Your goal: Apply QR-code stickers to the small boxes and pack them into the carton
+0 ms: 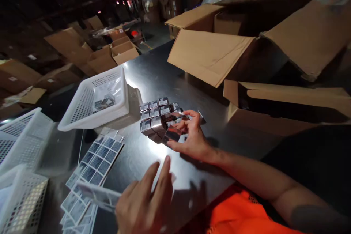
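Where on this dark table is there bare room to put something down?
Bare tabletop lies between the white basket and the cardboard flap. It is crowded around the small boxes and the label sheets.

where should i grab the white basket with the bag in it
Take the white basket by its near long rim, coming from the front left. The rim flares outward into a lip that fingers can hook under, and that side is open, while the small boxes crowd its right end.
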A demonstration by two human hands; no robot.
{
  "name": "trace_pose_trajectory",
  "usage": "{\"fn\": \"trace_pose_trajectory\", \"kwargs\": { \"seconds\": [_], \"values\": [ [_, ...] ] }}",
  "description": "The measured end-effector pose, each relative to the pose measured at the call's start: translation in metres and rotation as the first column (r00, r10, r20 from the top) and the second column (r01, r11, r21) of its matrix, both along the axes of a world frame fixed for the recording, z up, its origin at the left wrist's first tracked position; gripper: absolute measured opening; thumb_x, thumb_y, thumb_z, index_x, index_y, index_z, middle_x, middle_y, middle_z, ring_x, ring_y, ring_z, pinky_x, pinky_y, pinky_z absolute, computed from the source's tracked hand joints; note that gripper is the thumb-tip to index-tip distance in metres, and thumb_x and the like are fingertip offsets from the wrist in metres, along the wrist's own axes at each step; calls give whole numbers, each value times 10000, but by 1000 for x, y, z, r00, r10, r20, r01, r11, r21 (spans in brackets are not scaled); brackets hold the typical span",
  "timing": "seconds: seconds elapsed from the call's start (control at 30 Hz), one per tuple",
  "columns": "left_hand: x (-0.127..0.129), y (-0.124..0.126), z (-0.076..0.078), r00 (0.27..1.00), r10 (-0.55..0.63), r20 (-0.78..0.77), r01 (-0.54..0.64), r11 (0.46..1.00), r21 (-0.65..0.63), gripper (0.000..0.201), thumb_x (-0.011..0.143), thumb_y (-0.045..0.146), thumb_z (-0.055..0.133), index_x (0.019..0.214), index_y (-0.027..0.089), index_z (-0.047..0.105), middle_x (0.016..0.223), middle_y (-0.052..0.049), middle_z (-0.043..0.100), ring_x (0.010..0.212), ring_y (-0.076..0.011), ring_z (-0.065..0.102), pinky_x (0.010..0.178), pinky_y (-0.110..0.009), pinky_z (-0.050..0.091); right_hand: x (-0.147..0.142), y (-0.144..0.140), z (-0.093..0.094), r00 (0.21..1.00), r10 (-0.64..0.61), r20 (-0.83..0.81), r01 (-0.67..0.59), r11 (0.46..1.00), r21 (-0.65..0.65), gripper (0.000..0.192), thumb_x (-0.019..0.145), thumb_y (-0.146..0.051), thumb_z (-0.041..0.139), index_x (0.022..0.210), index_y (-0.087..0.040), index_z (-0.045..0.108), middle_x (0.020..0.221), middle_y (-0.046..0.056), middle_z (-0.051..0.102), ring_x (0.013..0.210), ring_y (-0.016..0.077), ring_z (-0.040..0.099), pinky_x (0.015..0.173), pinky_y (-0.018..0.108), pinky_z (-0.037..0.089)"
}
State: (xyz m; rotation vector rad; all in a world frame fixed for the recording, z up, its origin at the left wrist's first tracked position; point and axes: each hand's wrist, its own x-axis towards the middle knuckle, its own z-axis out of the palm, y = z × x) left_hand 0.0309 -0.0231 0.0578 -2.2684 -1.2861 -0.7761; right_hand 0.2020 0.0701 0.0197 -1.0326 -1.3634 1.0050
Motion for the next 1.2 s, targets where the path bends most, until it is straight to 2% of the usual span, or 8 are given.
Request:
{"fn": "trace_pose_trajectory", "kwargs": {
  "seconds": [0.17, 0.3, 0.43, 0.63, 0.8, 0.9, 1.03, 1.2],
  "values": [
    [14, 16, -21, 982, 40, -183, -12, 989, 150, 642, 863, 270, 770, 1471, 189, 581, 1181, -123, 784, 540, -115, 627, 515, -299, 445, -5, -7, -3, 996, 57, -69, -67, 986, -150, 797, 697, -280, 826, 1251, -303, 253, 814, -84, 509, 768, 161, 607, 692, 329, 581],
    [10, 17, -25, 993, 95, -71, -79, 977, 198, 717, 888, 392, 773, 1525, 182, 520, 1092, -118, 810, 553, -143, 659, 530, -304, 435, 0, -18, 8, 954, 253, -163, -282, 940, -191, 795, 676, -273, 824, 1234, -305, 258, 947, -46, 547, 827, 160, 628, 798, 395, 587],
    [-3, 19, -26, 977, 214, -21, -204, 955, 215, 729, 865, 466, 791, 1488, 177, 548, 1111, -135, 810, 556, -169, 692, 493, -301, 412, 3, -25, 11, 892, 331, -309, -373, 924, -86, 706, 765, -286, 773, 1250, -317, 262, 1072, 1, 564, 1085, 212, 666, 990, 483, 551],
    [-13, 34, -39, 987, 137, 85, -140, 990, 23, 648, 935, 376, 693, 1517, 168, 499, 1196, -158, 784, 786, -240, 792, 503, -303, 488, -11, -36, -11, 834, 460, -304, -401, 885, 237, 771, 797, -185, 713, 1372, -353, 229, 1133, 32, 609, 1017, 204, 668, 944, 481, 567],
    [-13, 34, -46, 986, 166, 18, -161, 973, -163, 455, 943, 333, 682, 1386, 230, 661, 1312, -125, 742, 690, -197, 761, 450, -304, 458, -14, -37, -16, 782, 463, -418, -454, 882, 127, 710, 818, -179, 710, 1336, -367, 260, 1200, 34, 555, 962, 170, 683, 866, 445, 617],
    [-13, 33, -47, 988, 149, -27, -147, 910, -389, 501, 920, 280, 691, 1418, 250, 646, 1354, -105, 723, 733, -198, 756, 455, -299, 456, -12, -35, -12, 783, 463, -415, -444, 884, 146, 703, 820, -187, 712, 1327, -373, 263, 1204, 26, 551, 948, 160, 690, 858, 433, 635],
    [-29, 36, -31, 974, 224, 37, -149, 756, -638, 620, 853, 315, 759, 1453, 288, 606, 1250, -77, 751, 805, -209, 741, 554, -283, 495, -5, -25, -11, 951, 298, -85, -274, 937, 217, 767, 800, -127, 733, 1340, -373, 248, 1164, 29, 577, 1020, 190, 678, 930, 450, 615],
    [-77, 36, 0, 877, 421, 233, -29, 529, -848, 465, 779, 427, 814, 1211, 271, 739, 913, 3, 770, 626, -134, 606, 589, -262, 478, -10, -12, -34, 907, 244, 344, -399, 762, 510, 942, 817, -156, 740, 1551, -292, 165, 1317, 131, 545, 1202, 277, 638, 1003, 497, 594]
  ]
}}
